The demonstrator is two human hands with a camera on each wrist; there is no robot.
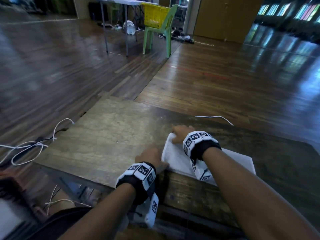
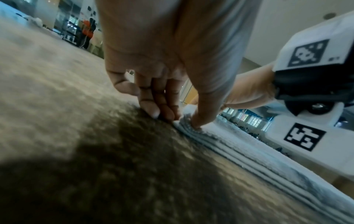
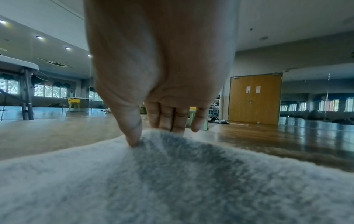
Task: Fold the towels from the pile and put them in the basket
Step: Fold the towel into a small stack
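We pinch the folded white towel (image 1: 174,158), lower centre of the frame on the table (image 1: 107,135), at two corners: left hand (image 1: 151,157) near, right hand (image 1: 179,134) far. The basket (image 1: 155,15), top centre, awaits it; no pile shows.

Looks like a big open hall or studio: shiny wood floor (image 1: 216,80), wall mirrors, folding table (image 1: 124,0) at 12 o'clock, double wooden door (image 3: 254,98) at 1 o'clock.

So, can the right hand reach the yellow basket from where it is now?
Probably not. The right hand pinches the towel on the table; the yellow basket sits on a faraway green chair.
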